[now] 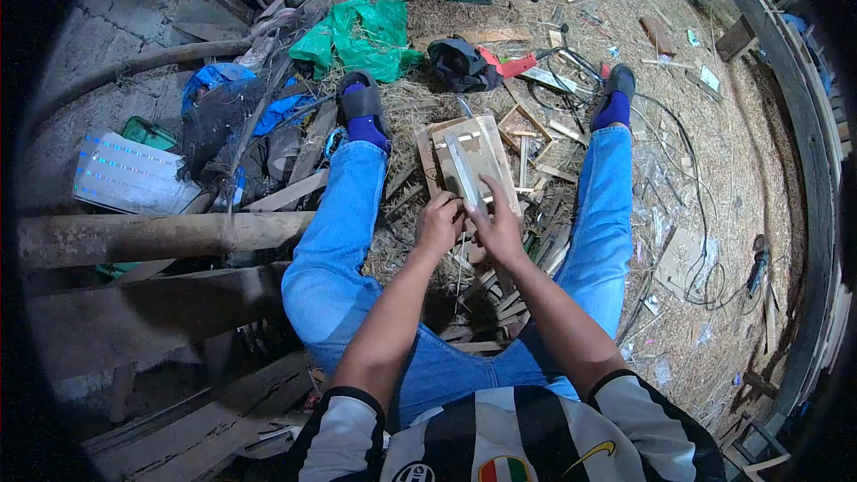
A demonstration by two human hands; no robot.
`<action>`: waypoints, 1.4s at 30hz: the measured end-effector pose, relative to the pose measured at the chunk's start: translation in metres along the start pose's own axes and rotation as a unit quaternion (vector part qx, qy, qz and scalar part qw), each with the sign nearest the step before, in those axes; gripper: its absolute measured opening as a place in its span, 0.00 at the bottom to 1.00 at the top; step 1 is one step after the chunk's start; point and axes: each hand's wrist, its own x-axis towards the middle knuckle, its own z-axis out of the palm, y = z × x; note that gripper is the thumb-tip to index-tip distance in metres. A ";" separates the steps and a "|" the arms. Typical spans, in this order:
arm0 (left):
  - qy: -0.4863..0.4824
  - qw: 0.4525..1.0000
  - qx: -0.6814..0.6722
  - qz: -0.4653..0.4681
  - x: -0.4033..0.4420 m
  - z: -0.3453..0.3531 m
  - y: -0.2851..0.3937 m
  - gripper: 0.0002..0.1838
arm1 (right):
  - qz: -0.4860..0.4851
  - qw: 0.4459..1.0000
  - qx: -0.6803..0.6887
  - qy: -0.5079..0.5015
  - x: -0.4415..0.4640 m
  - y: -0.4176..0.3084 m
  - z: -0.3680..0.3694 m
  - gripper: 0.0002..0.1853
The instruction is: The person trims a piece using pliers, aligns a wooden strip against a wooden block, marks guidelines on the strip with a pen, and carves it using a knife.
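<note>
Here we are, with our right hand (498, 230) closed around the near end of a pale grey strip (464, 174), index finger stretched along its side. Our left hand (439, 225) sits just beside it, fingers curled in; whether they grip the strip too, we can't tell. The strip runs away from the grip, slanting leftward over a tan board (490, 159).

Around us now: a small wooden frame (508, 115) lies beyond the grip to the right, near the board. Straight out past the board we have a dark cloth bundle (462, 67), and farther left, a green plastic bag (361, 36). Our jeans-clad legs flank the grip, well apart. Our fingers hide the strip's near end.

And the strip itself? Long, narrow and straight-edged, brighter than the board; its material, we can't make out.
</note>
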 end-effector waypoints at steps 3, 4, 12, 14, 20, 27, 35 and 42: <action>0.037 0.999 -0.022 -0.021 -0.001 0.001 0.003 0.16 | -0.097 0.993 -0.047 0.042 0.002 0.011 0.005 0.31; 0.046 0.998 -0.034 -0.017 -0.002 0.000 0.005 0.16 | -0.112 0.991 -0.045 0.060 0.002 0.011 0.005 0.32; 0.045 0.998 -0.043 -0.012 -0.006 0.009 -0.009 0.17 | -0.076 0.996 -0.042 0.031 0.005 0.008 0.007 0.28; 0.044 0.998 -0.047 -0.014 -0.006 0.010 -0.010 0.17 | -0.082 0.995 -0.049 0.022 0.008 0.014 0.010 0.28; 0.043 0.997 -0.054 -0.027 -0.007 0.010 -0.009 0.17 | -0.114 0.992 -0.041 0.038 0.009 0.021 0.016 0.29; 0.036 0.998 -0.049 -0.034 -0.005 0.003 -0.001 0.17 | -0.061 0.997 -0.035 0.035 0.005 0.005 0.007 0.28; 0.038 0.997 -0.054 -0.036 -0.005 0.002 -0.001 0.16 | -0.063 0.996 -0.053 0.026 0.007 0.009 0.011 0.29; 0.030 0.996 -0.067 -0.049 -0.004 0.002 0.000 0.16 | -0.119 0.989 -0.073 0.053 0.010 0.024 0.019 0.30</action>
